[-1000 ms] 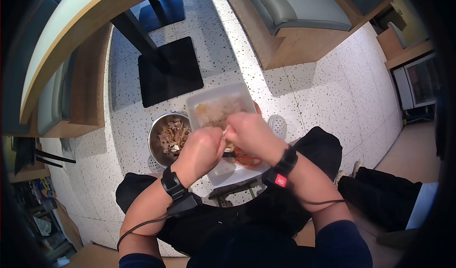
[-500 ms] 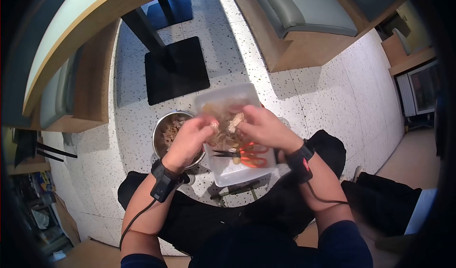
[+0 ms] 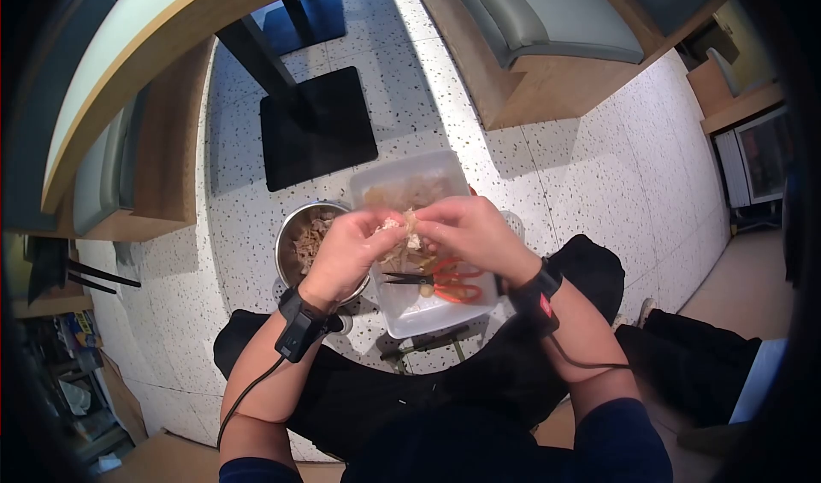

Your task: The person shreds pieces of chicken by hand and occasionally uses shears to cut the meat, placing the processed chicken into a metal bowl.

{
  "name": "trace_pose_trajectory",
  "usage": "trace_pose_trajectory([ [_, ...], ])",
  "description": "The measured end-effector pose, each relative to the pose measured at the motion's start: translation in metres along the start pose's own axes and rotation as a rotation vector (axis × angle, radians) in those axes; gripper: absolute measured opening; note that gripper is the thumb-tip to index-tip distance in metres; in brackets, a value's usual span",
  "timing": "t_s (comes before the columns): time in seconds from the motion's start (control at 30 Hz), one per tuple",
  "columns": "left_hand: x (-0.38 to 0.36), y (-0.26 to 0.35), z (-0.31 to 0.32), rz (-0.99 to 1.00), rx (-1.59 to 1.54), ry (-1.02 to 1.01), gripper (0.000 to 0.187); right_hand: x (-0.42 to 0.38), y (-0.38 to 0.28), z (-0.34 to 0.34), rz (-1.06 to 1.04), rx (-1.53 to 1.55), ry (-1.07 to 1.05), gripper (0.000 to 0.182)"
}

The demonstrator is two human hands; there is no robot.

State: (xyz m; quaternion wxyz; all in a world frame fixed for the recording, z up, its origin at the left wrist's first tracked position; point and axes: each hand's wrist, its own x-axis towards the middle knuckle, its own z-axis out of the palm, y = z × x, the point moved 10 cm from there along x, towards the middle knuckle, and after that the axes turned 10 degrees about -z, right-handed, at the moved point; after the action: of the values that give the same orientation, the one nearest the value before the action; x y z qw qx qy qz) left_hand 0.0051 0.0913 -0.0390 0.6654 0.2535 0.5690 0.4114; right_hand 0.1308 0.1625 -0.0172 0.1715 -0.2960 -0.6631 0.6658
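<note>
Left hand and right hand are each pinched closed on pale shredded food. The food lies between the two sets of fingertips, above the plastic tub holding orange-handled scissors.

1. A bowl is sitting just left of the tub; food scraps are lying in it.
2. Scissors are resting inside the tub's near part.
3. Above the tub, a morsel is sitting between the left hand and the right hand.
4. A table base is standing beyond the tub, left of a far bench.
</note>
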Motion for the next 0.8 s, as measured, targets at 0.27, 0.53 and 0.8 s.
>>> trace_pose_trajectory([
  [0.27,0.007,-0.009,0.006,-0.002,-0.110,-0.016,0.010,-0.004,-0.025,0.001,-0.375,-0.334,0.135,0.016],
  [0.53,0.003,-0.009,0.014,0.022,-0.090,0.052,0.006,-0.006,-0.030,-0.003,-0.423,-0.445,0.218,0.013],
  [0.8,-0.007,-0.008,0.016,0.049,-0.130,0.014,0.008,0.004,0.014,-0.015,0.013,-0.058,0.114,0.018],
])
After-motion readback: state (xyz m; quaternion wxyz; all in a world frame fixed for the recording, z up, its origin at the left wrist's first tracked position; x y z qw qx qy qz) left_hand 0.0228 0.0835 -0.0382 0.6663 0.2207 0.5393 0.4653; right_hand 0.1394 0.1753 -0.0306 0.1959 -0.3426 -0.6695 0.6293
